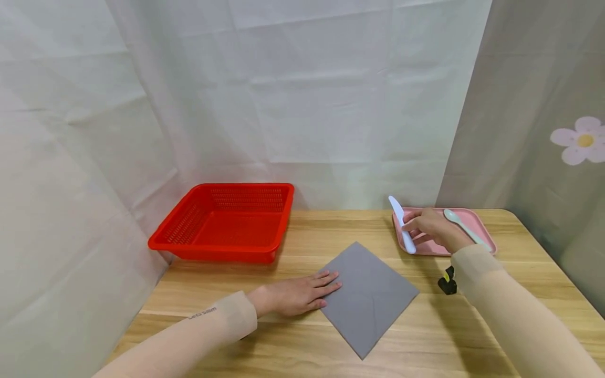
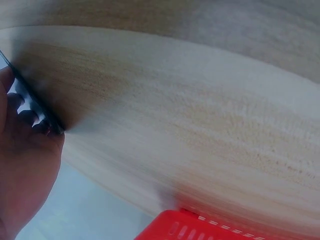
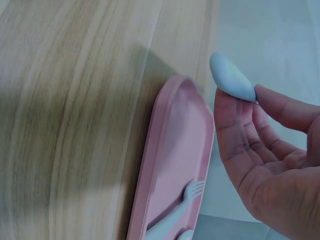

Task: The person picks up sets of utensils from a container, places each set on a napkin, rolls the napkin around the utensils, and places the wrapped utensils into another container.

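Note:
A pale plastic table knife (image 1: 403, 226) is pinched between the thumb and fingers of my right hand (image 1: 435, 228), raised over the left end of a pink tray (image 1: 487, 239). In the right wrist view its rounded end (image 3: 231, 77) points toward the camera. A fork (image 3: 175, 214) and a spoon (image 3: 185, 235) lie on the tray; the head view shows the spoon (image 1: 465, 228), with the fork hidden by my hand. My left hand (image 1: 298, 294) rests with extended fingers on the left corner of a flat grey square sheet (image 1: 368, 299), whose material I cannot tell.
A red plastic basket (image 1: 219, 254) with slotted walls stands at the back left of the wooden table (image 1: 312, 346). White cloth (image 1: 340, 105) hangs behind it. A small black object (image 1: 447, 282) is beside my right cuff.

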The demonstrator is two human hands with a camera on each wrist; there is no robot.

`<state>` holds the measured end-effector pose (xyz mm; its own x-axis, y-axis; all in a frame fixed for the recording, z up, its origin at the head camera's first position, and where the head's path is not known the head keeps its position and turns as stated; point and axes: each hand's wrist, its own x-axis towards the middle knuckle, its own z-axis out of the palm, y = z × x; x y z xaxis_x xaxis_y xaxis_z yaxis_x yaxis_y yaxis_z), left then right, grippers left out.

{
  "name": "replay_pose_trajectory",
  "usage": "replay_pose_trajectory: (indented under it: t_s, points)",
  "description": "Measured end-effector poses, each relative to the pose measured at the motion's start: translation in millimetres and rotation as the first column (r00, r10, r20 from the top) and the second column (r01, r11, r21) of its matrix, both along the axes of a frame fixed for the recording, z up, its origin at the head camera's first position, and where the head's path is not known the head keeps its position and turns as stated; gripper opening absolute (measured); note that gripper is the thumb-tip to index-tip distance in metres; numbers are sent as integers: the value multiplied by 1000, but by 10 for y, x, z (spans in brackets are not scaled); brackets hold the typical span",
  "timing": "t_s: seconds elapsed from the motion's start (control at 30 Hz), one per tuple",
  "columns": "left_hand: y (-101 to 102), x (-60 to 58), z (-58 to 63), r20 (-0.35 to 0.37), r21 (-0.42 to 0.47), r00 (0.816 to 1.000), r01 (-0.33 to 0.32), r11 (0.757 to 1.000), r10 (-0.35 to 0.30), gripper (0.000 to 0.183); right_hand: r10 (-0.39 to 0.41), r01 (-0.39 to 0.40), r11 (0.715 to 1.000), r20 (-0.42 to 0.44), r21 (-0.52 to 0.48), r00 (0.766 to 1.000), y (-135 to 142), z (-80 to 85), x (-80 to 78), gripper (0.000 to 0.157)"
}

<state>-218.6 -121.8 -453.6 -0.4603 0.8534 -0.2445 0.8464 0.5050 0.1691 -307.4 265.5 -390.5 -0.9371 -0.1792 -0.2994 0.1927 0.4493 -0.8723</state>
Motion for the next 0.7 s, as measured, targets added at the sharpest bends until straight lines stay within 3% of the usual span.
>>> replay_pose_trajectory:
  t_s: [0.7]
  points:
    - [1, 23, 2, -4, -10, 1000, -2, 1000, 2, 59, 35, -35, 999, -8, -31, 999, -117, -145, -14, 27]
